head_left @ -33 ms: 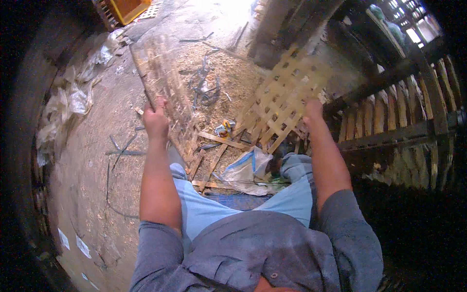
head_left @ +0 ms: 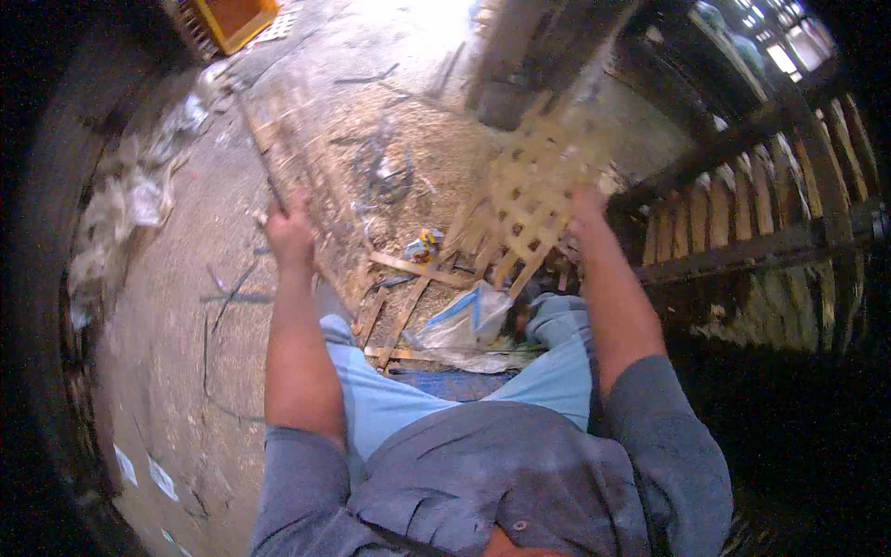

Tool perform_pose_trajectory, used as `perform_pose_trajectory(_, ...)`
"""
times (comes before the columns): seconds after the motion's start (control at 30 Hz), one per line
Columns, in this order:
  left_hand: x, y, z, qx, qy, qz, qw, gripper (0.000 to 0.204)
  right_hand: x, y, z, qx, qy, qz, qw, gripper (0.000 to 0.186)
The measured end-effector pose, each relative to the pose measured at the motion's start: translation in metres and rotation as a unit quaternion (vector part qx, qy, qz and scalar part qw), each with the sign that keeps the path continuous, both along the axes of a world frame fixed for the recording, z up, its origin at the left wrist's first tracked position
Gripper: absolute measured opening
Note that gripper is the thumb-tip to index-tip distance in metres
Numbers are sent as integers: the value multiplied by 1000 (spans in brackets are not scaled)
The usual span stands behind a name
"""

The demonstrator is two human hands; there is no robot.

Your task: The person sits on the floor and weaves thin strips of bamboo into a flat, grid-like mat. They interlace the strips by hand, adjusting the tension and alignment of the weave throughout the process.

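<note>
Hands grip bamboo lattice edges.

Daylight pours in from twelve o'clock, bleaching the floor there. The rim falls into black vignette, straight edges bowing. The lattice panel smears with motion blur; three o'clock lies shadowed.

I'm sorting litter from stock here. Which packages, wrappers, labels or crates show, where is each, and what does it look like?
Crate: top left corner, boxy, yellow-orange with a slatted side.
Small wrapper: on the ground between the hands, crumpled, yellow, blue and red.
Plastic bag: in front of the knees, crumpled, clear-white with blue.
Plastic sheets: along the left edge, crumpled, clear-grey.
Paper slips: lower left ground, flat, white rectangles.
</note>
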State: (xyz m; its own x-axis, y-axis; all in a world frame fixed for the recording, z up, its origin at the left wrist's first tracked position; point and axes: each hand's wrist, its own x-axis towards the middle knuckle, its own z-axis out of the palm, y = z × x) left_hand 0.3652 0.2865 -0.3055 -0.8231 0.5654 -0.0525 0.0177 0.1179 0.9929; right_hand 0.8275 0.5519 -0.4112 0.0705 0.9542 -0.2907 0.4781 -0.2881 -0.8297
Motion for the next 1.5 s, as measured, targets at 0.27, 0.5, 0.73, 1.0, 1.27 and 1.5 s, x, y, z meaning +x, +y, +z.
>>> perform_pose_trajectory(0.27, 0, -31, -3, 36, -72, 61, 995, 28, -15, 1, -118, -16, -215, 321, 922, 41)
perform_pose_trajectory(0.5, -14, 4, -32, 27, -95, 62, 993, 29, 188, 53, -231, -63, -398, 45, 914, 40)
perform_pose_trajectory(0.73, -13, 6, -36, 30, -87, 79, 993, 29, 151, 8, -279, -253, -113, -129, 952, 68)
perform_pose_trajectory(1.0, -21, 21, -58, -1, -94, 53, 994, 27, 130, 20, -255, -154, -60, -564, 809, 64)
perform_pose_trajectory(1.27, -19, 6, -58, 23, -96, 39, 994, 23, 156, 13, -175, -160, 141, -397, 893, 34)
perform_pose_trajectory(1.5, 3, 22, -46, -1, -117, 23, 993, 29, 78, -67, -134, -68, 262, -304, 913, 34)
